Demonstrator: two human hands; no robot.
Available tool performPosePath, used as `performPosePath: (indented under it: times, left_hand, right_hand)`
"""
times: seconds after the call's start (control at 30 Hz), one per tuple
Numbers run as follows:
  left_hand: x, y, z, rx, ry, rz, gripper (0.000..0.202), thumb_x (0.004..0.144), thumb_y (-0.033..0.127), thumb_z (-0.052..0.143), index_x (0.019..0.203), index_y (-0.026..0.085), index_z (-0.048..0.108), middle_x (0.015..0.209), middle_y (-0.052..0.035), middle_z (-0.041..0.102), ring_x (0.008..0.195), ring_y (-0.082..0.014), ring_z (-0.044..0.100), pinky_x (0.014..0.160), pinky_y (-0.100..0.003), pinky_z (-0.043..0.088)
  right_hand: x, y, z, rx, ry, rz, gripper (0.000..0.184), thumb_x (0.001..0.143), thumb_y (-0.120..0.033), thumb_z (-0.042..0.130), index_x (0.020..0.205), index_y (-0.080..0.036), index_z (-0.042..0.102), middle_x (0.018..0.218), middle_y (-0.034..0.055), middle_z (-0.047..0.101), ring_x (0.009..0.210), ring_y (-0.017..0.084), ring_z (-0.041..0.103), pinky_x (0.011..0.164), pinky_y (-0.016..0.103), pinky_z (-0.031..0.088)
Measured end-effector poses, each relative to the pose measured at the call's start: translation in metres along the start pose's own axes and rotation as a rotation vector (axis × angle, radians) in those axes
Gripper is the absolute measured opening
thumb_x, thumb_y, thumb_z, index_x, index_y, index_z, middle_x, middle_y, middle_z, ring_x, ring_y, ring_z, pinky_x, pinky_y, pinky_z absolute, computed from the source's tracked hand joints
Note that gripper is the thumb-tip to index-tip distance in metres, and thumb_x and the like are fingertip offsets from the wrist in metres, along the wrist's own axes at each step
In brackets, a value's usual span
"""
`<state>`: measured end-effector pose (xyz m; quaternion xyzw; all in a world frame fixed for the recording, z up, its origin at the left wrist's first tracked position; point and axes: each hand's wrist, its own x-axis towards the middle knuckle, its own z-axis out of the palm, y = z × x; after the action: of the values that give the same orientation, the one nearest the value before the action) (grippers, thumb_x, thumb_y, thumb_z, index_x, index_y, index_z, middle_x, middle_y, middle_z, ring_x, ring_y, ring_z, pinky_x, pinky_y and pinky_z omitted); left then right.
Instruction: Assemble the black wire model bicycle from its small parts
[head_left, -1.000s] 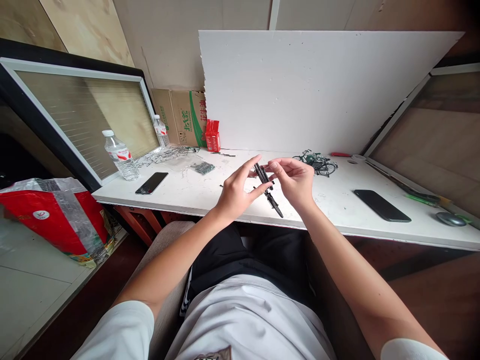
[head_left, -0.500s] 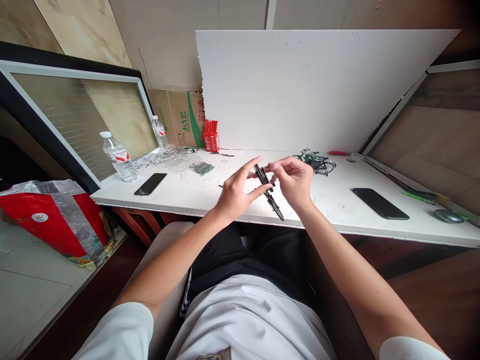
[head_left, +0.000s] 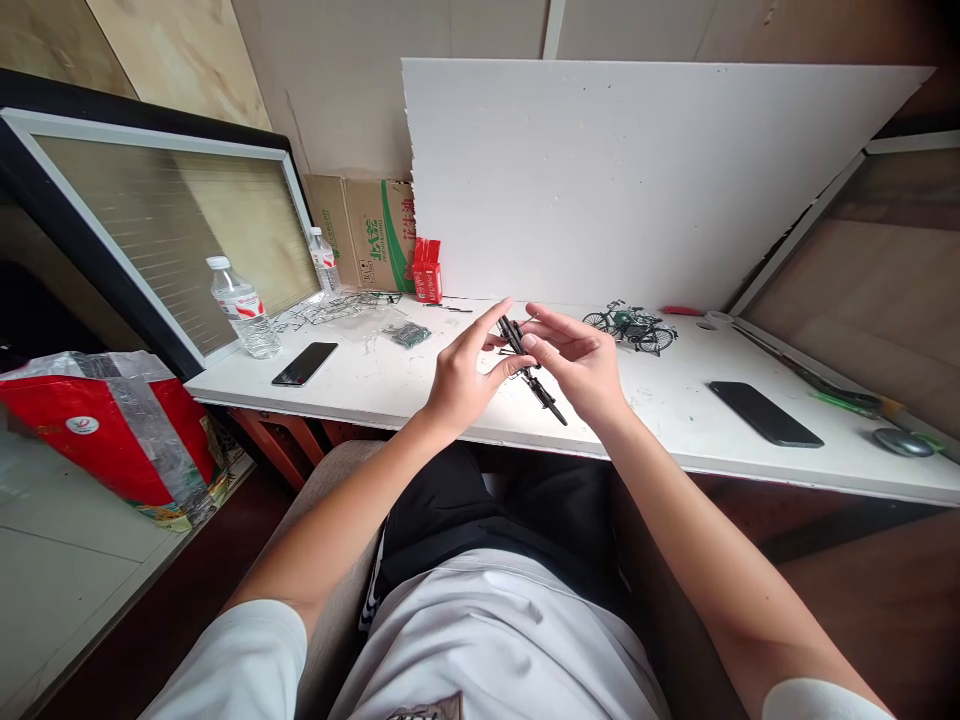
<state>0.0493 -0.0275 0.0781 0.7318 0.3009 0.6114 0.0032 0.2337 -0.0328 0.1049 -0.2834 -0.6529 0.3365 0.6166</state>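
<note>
1. Toy bike: between both hands, over table; long axis slants far-left to near-right.
2. Left hand: clamped on bike.
3. Right hand: thumb against bike's right side; pinch, cannot tell.

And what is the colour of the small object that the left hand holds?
Black; the small object shows in the head view, the only one here.

Head-worn camera: looks forward, steeply down; shirt closest, desk beyond, white board behind.
</note>
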Motion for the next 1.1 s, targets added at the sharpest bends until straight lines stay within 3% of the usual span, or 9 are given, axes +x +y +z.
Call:
performPosePath:
  times: [0.13,0.27,0.47,0.6,0.73,0.9,1.1]
  left_hand:
    - [0.0,-0.0007,0.0004,-0.009,-0.01,0.016,0.076,0.094,0.055,0.082,0.16,0.027,0.056,0.122,-0.0103,0.082,0.097,-0.0227,0.081,0.099,-0.039,0.067]
    - [0.0003,-0.0001,0.0008,-0.017,-0.043,0.026,0.085,0.092,0.052,0.086,0.164,0.027,0.051,0.128,-0.0115,0.081,0.098,-0.0225,0.08,0.101,-0.04,0.067]
    - [0.002,0.0015,-0.0022,-0.013,-0.063,0.046,0.077,0.098,0.041,0.08,0.166,0.025,0.048,0.126,-0.0104,0.08,0.099,-0.0211,0.079,0.102,-0.039,0.067]
    - [0.0002,0.0014,-0.0028,0.01,-0.08,0.036,0.076,0.098,0.036,0.079,0.166,0.027,0.046,0.136,-0.0116,0.077,0.105,-0.0223,0.079,0.104,-0.039,0.066]
    - [-0.0036,0.0004,-0.0004,-0.009,-0.041,0.01,0.078,0.097,0.036,0.081,0.163,0.027,0.042,0.147,-0.0148,0.071,0.11,-0.0237,0.081,0.101,-0.038,0.067]
    - [-0.0056,-0.0037,0.0011,-0.021,-0.039,0.038,0.071,0.098,0.038,0.081,0.158,0.026,0.045,0.147,-0.016,0.069,0.11,-0.0235,0.081,0.098,-0.036,0.067]
    - [-0.0072,-0.0084,0.0028,-0.027,-0.041,0.051,0.071,0.102,0.043,0.076,0.161,0.023,0.041,0.148,-0.0176,0.069,0.11,-0.0237,0.081,0.099,-0.036,0.067]
  right_hand:
    - [0.0,0.0054,-0.002,-0.021,0.017,-0.021,0.061,0.078,-0.056,0.097,0.13,-0.027,0.083,0.115,0.0077,0.086,0.121,0.033,0.079,0.095,0.048,0.071]
    - [-0.0008,0.0083,-0.0019,-0.045,0.042,-0.034,0.063,0.078,-0.059,0.096,0.131,-0.026,0.083,0.113,0.0071,0.086,0.122,0.034,0.079,0.093,0.048,0.072]
    - [-0.0014,0.0098,-0.0012,-0.047,0.047,-0.047,0.062,0.081,-0.058,0.095,0.133,-0.027,0.082,0.115,0.0063,0.086,0.122,0.033,0.079,0.096,0.048,0.071]
    - [-0.0043,0.0094,0.0022,-0.061,0.059,-0.055,0.066,0.082,-0.058,0.093,0.139,-0.027,0.079,0.117,0.0062,0.085,0.125,0.032,0.078,0.097,0.048,0.07]
    - [-0.0072,0.009,0.0062,-0.081,0.097,-0.072,0.074,0.083,-0.059,0.092,0.147,-0.027,0.073,0.118,0.0076,0.085,0.125,0.032,0.078,0.096,0.044,0.071]
    - [-0.0069,0.0074,0.0056,-0.102,0.116,-0.096,0.059,0.083,-0.058,0.093,0.132,-0.027,0.08,0.117,0.0095,0.085,0.123,0.034,0.079,0.092,0.044,0.072]
    - [-0.0049,0.0073,0.0013,-0.097,0.08,-0.092,0.06,0.083,-0.057,0.093,0.134,-0.026,0.081,0.118,0.0091,0.085,0.123,0.034,0.079,0.088,0.042,0.072]
